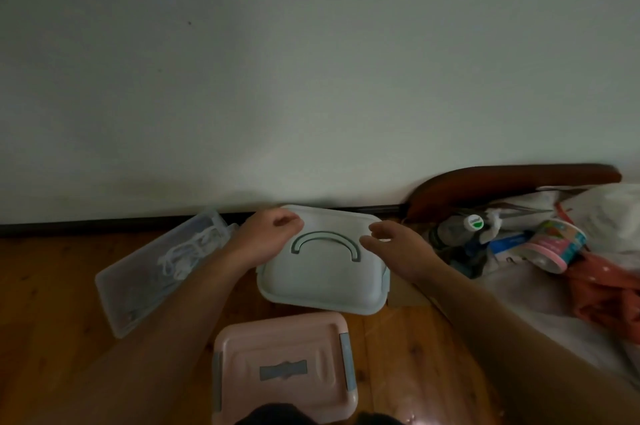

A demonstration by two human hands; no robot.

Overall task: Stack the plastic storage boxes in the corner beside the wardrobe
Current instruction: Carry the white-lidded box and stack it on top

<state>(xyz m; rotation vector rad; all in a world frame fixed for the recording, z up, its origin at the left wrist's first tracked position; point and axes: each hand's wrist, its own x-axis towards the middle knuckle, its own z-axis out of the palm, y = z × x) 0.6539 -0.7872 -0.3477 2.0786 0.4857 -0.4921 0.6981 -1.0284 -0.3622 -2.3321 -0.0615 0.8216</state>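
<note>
A pale blue-green storage box (322, 281) with a curved grey handle on its lid stands on the floor against the wall. My left hand (268, 237) lies over its far left corner with the fingers curled round the lid's edge. My right hand (398, 248) is over the box's right side, fingers loosely bent, thumb pointing at the handle's right end; I cannot tell whether it touches the lid. A pink box (284, 367) with grey clips sits nearer to me. A clear flat box (138, 286) holding white cables lies slanted at the left.
The floor is wood (52, 286), with a dark skirting board along the white wall (311, 78). At the right, a pile of bags, a bottle (464, 227), a printed cup (554, 244) and red cloth lies beside a curved brown wooden piece (512, 182).
</note>
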